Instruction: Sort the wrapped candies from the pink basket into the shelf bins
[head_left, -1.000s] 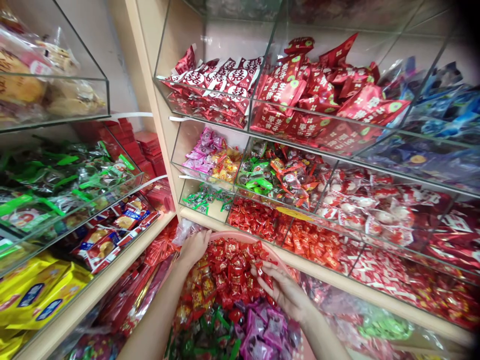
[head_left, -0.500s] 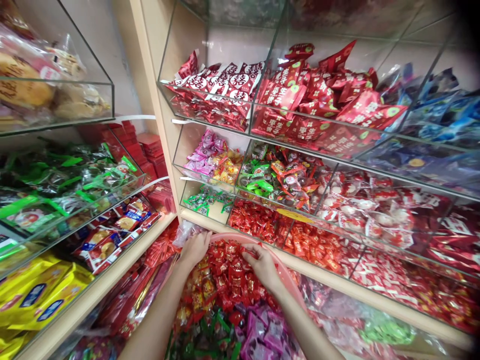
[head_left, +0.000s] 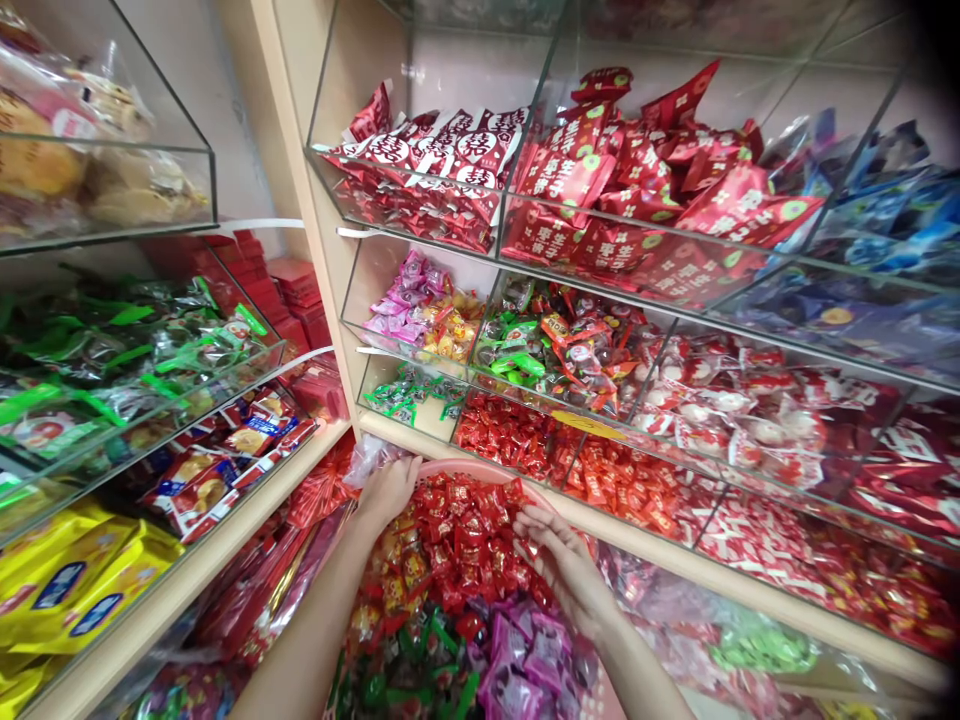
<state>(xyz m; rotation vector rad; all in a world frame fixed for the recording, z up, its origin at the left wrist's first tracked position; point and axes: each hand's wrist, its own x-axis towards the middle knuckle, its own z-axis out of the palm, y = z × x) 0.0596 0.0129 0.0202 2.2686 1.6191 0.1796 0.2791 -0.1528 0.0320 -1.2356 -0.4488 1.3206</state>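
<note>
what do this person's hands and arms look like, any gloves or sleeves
The left hand and right hand are ungloved. The left forearm and right forearm are slim, with no sleeve, watch or bracelet in view. Finer markings are too blurred to tell.

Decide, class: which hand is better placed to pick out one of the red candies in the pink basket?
Probably the right hand: it is over the pink basket, close against the red candies. The left hand is at the basket's far-left rim, where it seems to steady it.

Slim, bare forearms (head_left: 311,595) end in a bare left hand (head_left: 388,490) and bare right hand (head_left: 564,562).
</note>
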